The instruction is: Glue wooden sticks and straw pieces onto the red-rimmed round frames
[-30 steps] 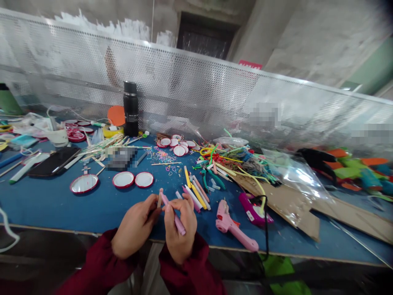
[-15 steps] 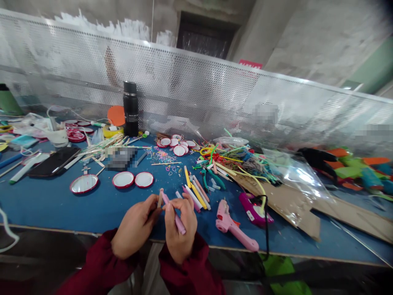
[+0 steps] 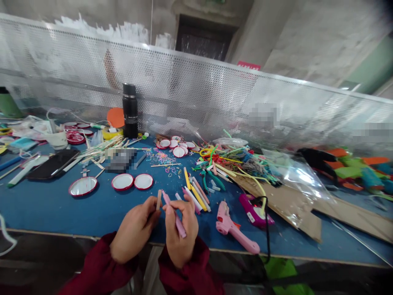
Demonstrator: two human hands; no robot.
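The right hand is curled around a pink stick, gripping it with thumb and fingers so that it slants up and away toward the bench. The left hand sits just beside it, pinching a short pale wooden stick that stands nearly upright between its fingertips. The tops of the two sticks are close together, and both hands are at the near edge of the bench; dark red sleeves cover both wrists.

Just beyond the hands lies a loose row of coloured sticks, pink, yellow and white. To the right of them rests a pink glue gun on its side, and further right a darker magenta glue gun with a black cord. Left of the hands, three red-rimmed round lids lie flat. Behind them a black flask stands upright against the perforated metal screen, and a dark phone lies at the far left.
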